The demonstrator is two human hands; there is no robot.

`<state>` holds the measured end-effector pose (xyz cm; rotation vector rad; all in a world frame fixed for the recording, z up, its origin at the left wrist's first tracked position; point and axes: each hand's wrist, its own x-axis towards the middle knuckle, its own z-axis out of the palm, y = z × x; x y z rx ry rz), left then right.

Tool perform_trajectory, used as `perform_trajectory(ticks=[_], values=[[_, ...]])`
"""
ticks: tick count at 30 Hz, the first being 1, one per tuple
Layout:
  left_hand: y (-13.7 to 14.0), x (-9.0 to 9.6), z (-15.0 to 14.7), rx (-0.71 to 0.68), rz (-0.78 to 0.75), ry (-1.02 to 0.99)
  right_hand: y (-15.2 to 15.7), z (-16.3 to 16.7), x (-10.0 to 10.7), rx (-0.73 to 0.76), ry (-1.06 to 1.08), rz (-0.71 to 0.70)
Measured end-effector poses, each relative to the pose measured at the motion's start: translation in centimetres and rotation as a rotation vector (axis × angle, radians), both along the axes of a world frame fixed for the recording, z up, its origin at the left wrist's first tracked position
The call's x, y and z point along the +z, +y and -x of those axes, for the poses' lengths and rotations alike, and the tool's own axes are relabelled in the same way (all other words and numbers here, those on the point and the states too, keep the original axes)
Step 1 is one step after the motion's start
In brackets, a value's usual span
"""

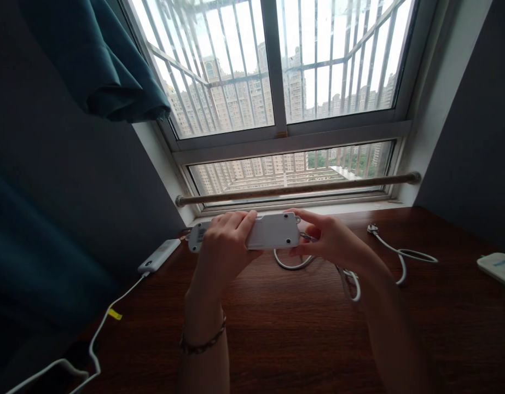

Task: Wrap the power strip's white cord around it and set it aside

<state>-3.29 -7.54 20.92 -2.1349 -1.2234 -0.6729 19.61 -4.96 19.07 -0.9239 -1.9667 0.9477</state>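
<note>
A white power strip (272,232) is held up over the far part of the brown table, its underside with dark round feet facing me. My left hand (230,241) wraps around its left half, thumb along the lower edge. At the strip's right end, my right hand (318,235) grips it with thumb and fingers, next to where the cord comes out. The white cord (295,267) loops on the table below and passes behind my right wrist. Its plug (372,229) lies to the right.
Another white power strip (160,256) with a cord (129,293) and yellow tag (115,314) lies at the left. A white device (498,268) sits at the right edge of the wooden table (285,339). Behind are a rail (301,189), a window and a blue curtain (108,71).
</note>
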Motion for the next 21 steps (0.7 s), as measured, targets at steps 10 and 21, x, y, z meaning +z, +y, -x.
perform_trajectory(ticks=[10,21], values=[[-0.1,0.1,-0.1,-0.033,-0.037,0.003,-0.6,0.1,0.3,-0.034,-0.026,-0.050],[-0.5,0.0,0.1,-0.064,0.030,-0.018,-1.5,-0.2,0.5,-0.027,-0.059,-0.065]])
